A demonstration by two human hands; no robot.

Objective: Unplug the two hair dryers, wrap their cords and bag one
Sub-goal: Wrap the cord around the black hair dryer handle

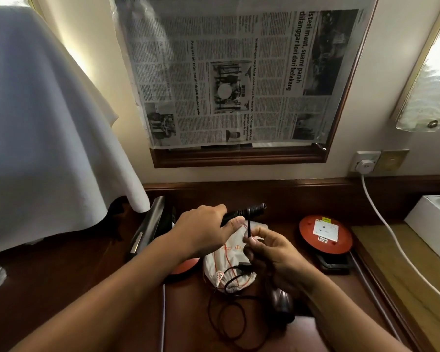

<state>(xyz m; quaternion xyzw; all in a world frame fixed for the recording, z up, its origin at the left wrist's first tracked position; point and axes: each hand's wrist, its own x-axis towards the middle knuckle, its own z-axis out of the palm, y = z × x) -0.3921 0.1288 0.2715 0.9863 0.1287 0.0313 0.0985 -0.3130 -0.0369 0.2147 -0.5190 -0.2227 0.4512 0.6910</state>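
Observation:
My left hand grips the black handle of a hair dryer, held level above the desk with its cord end pointing right. My right hand pinches the black cord, which runs up over the handle. More of that cord lies in loose loops on the desk below, with its plug near my right palm. A white drawstring bag with orange print lies under my hands. A second dark hair dryer lies on the desk beneath my right wrist, partly hidden.
A red round extension reel with a white socket sits to the right. A white plug sits in the wall socket, its white cable trailing down right. A newspaper-covered mirror hangs ahead, a white cloth drapes left, and a white box stands far right.

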